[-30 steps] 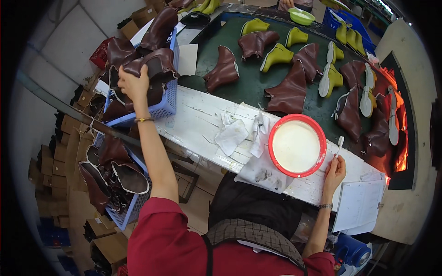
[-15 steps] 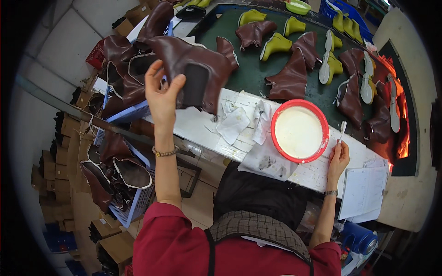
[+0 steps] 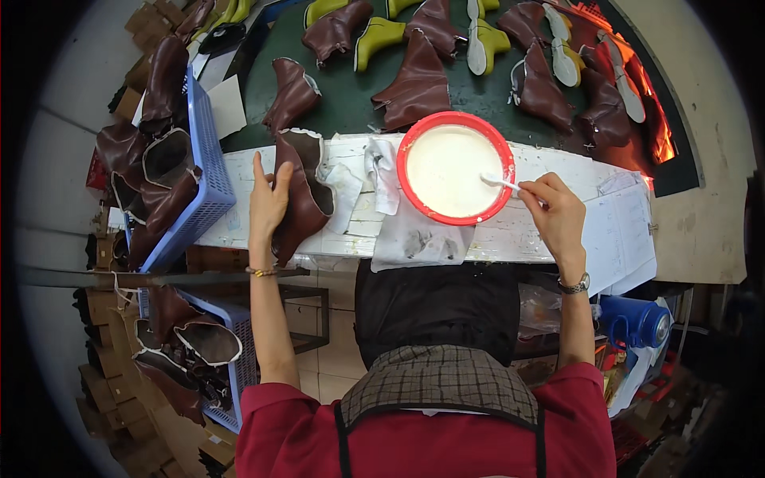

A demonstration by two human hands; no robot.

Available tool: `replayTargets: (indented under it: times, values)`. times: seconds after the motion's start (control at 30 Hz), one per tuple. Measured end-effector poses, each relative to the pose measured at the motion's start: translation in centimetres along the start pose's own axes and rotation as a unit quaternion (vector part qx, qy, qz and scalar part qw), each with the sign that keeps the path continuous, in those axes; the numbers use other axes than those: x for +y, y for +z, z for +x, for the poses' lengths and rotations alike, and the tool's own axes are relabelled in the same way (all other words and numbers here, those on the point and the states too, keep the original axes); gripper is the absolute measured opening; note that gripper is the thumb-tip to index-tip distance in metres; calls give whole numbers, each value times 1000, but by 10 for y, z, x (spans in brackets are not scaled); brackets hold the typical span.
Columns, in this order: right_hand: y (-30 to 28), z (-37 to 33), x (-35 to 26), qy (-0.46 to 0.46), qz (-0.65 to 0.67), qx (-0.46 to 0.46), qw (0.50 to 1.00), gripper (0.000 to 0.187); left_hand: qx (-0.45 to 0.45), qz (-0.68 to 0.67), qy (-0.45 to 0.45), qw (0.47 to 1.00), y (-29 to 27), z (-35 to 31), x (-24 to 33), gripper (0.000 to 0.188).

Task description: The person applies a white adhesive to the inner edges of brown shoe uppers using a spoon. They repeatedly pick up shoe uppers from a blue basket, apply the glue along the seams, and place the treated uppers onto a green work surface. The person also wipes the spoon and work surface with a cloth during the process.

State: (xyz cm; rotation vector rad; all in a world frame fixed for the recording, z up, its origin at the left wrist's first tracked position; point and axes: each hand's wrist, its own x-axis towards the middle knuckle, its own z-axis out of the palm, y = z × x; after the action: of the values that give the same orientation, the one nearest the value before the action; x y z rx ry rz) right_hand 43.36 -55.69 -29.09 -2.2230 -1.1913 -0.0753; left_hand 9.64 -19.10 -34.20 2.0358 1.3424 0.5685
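Pinching a white brush (image 3: 502, 182), my right hand (image 3: 555, 213) flanks a round red tub (image 3: 418, 205), my splayed left hand (image 3: 268, 205) a brown leather boot (image 3: 296, 203).

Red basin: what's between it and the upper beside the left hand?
Two crumpled white cloths lie between the basin and the upper, in the head view.
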Motion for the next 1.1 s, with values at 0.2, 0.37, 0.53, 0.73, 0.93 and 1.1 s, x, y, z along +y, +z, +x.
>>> replayTargets:
  times: [0.2, 0.37, 0.53, 0.73, 0.93, 1.1]
  values:
    - [-8, -8, -21, -49, -38, -4, 998, 13, 54, 104, 2, 993, 22, 7, 30, 110]
    - [0, -21, -2, 31, 85, -7, 996, 13, 91, -2, 63, 994, -23, -11, 66, 65]
    - [3, -11, 0, 12, 153, 16, 988, 14, -138, -218, 65, 964, -53, -60, 127, 34]
    - [-4, 42, -62, -183, 231, 23, 955, 19, -381, -161, 20, 910, -48, -88, 181, 44]
    - [7, 53, -73, -215, 205, 44, 954, 21, -301, -290, 33, 908, -51, -90, 170, 34]
    - [20, 36, -81, -190, 208, 79, 956, 20, -113, -346, 81, 928, -42, -99, 168, 25]
